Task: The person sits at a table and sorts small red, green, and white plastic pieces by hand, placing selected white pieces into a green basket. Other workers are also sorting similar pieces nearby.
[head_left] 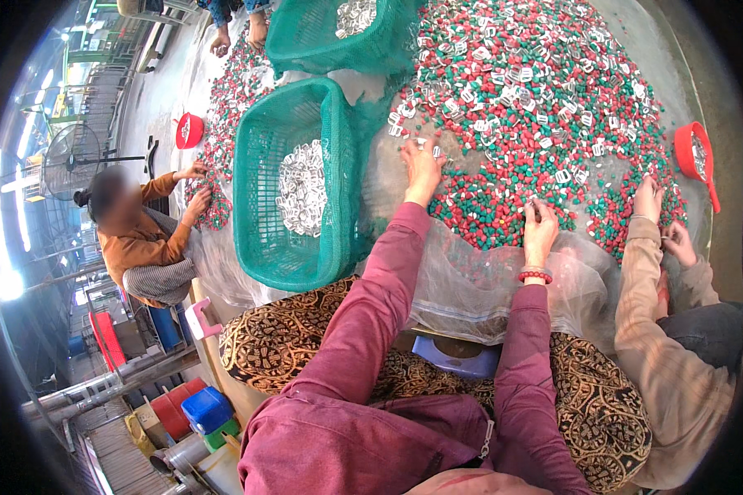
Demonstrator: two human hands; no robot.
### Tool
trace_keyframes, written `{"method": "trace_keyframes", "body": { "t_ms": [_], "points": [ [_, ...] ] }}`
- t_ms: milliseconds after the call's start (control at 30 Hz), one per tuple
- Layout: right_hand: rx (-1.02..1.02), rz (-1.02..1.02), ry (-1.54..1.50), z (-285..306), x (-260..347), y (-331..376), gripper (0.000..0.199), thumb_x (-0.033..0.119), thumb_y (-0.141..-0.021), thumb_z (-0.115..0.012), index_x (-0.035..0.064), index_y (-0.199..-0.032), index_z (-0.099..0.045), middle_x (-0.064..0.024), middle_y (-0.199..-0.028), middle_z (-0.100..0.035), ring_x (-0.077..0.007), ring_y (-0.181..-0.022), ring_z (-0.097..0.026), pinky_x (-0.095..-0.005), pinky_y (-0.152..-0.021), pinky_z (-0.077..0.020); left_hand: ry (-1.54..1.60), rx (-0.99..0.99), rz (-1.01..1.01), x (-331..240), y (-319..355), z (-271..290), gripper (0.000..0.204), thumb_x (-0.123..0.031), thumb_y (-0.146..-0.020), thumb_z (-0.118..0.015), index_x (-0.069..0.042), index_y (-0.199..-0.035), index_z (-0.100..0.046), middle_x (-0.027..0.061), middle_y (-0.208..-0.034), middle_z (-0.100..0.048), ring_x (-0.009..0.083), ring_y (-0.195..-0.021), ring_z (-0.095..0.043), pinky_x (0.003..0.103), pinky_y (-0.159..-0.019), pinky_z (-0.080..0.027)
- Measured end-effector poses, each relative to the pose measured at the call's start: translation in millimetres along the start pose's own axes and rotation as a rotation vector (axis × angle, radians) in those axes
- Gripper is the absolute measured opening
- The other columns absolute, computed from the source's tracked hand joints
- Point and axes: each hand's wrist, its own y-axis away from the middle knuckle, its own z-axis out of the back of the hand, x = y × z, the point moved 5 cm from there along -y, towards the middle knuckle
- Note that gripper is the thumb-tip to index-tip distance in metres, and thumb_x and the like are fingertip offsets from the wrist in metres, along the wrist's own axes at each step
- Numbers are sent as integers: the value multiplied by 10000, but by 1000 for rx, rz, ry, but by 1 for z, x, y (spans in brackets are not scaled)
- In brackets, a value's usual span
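Observation:
A wide heap of red and green pellets point(487, 223) mixed with small silvery-white slotted buckles point(524, 74) spreads over a translucent sheet. At the heap's left edge my left hand point(423, 173) has its fingers bent, with a small pale buckle point(436, 152) at the fingertips. My right hand point(540, 237), a red bead bracelet point(536, 275) on its wrist, is at the near edge of the pellets. Its thumb and fingers are drawn together; what they pinch is too small to make out. Left of my left arm stands a green mesh-lined basket point(252, 198) containing a pile of buckles point(303, 188).
A second green basket point(293, 49) stands behind the first. Red scoops point(692, 153) point(190, 130) lie at both sides. Co-workers' hands reach into pellets at right point(648, 200), left point(194, 206) and far left point(257, 30). A blue stool point(456, 360) is below my arms.

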Motion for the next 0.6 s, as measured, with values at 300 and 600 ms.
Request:
{"method": "trace_keyframes", "body": {
  "t_ms": [300, 600],
  "points": [
    [87, -396, -1234, 12, 29, -3, 183, 121, -898, -508, 14, -1031, -575, -68, -863, -599, -172, -713, -595, -278, -646, -513, 847, 721, 61, -81, 39, -23, 346, -57, -743, -702, -63, -1074, -602, 71, -895, -643, 146, -837, -602, 273, -746, -478],
    [439, -573, -1338, 6, 66, 23, 398, 451, -882, -516, 70, -993, -506, -30, -785, -529, -171, -706, -545, -359, -645, -473, 1347, 778, 106, -110, 72, 44, 401, -92, -824, -645, -53, -1204, -524, 41, -952, -613, 98, -862, -574, 265, -746, -476]
  ]
}}
